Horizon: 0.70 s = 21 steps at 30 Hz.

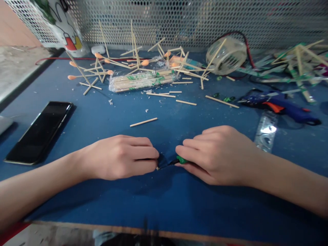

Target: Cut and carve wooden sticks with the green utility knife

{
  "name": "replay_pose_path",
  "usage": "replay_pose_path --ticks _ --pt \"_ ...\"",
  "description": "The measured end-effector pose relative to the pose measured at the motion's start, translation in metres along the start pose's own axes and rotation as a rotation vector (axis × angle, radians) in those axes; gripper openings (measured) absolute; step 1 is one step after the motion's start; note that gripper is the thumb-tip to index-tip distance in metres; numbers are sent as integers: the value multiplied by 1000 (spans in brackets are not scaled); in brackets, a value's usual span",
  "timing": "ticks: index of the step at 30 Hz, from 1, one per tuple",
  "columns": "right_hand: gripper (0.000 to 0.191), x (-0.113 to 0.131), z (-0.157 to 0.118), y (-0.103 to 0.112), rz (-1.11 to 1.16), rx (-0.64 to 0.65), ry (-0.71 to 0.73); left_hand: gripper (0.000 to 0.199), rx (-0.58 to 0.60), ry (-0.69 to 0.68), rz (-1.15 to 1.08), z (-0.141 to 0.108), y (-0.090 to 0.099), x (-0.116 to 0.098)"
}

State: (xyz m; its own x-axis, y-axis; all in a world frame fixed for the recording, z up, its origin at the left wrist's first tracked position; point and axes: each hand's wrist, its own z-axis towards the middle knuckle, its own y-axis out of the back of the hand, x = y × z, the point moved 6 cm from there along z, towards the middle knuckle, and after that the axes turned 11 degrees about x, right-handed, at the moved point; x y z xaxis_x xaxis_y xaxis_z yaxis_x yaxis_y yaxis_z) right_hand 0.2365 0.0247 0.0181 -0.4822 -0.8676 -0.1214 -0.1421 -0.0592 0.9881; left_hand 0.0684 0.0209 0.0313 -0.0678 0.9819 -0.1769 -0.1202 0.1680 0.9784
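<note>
My left hand (125,157) is closed in a pinch just above the blue tabletop. Between its fingertips shows the small pale end of what looks like a thin wooden stick (157,168); the rest is hidden. My right hand (217,155) is wrapped round a small green-handled tool (181,159), mostly covered by the fingers. The tool's thin dark shaft (170,163) points left, its tip at or very near the pale stick end. A short loose wooden stick (143,122) lies beyond both hands.
A phone (38,133) lies at left. A blue glue gun (282,104) and a clear ruler-like strip (266,130) are at right. Behind are a packet of wooden sticks (143,80), several stick structures, a clear plastic container (225,56) and a perforated metal panel (164,24).
</note>
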Motion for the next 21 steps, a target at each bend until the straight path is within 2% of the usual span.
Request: replay_pose_path --ticks 21 --pt "23 1 0 -1 12 17 -5 25 -7 27 0 -1 -1 1"
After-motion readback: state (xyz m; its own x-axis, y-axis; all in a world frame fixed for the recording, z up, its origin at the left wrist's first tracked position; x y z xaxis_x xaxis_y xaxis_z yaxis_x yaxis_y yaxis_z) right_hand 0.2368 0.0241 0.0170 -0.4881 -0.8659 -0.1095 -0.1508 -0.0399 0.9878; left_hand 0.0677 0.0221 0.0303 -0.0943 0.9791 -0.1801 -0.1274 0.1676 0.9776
